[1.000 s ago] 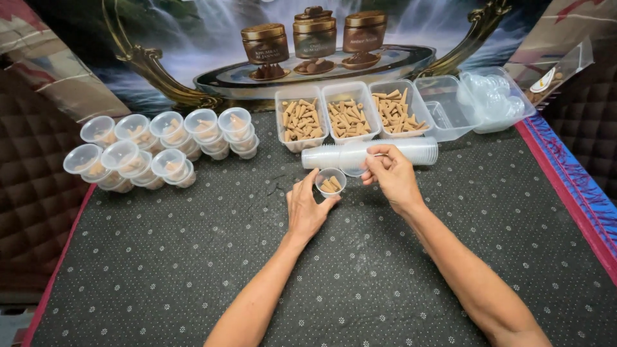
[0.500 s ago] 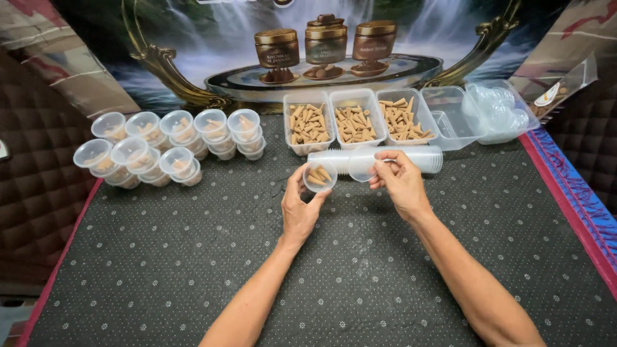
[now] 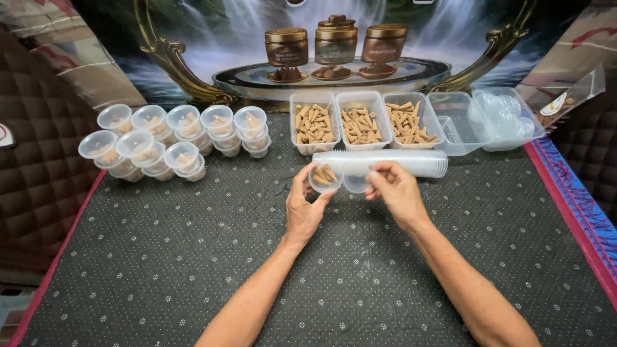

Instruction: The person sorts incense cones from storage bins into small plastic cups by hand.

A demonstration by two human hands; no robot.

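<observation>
Filling little cups over the mat

My left hand (image 3: 303, 209) grips a small clear plastic cup of tan cones (image 3: 324, 177), my right hand (image 3: 395, 193) pinches a clear round lid (image 3: 355, 183) beside it; feather-light, flimsy, best held at the rims

Lid (image 3: 355, 183) now beside filled cup (image 3: 324, 177)

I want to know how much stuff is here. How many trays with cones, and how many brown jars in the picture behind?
Trays with cones: 3
Brown jars: 3
Total: 6
</observation>
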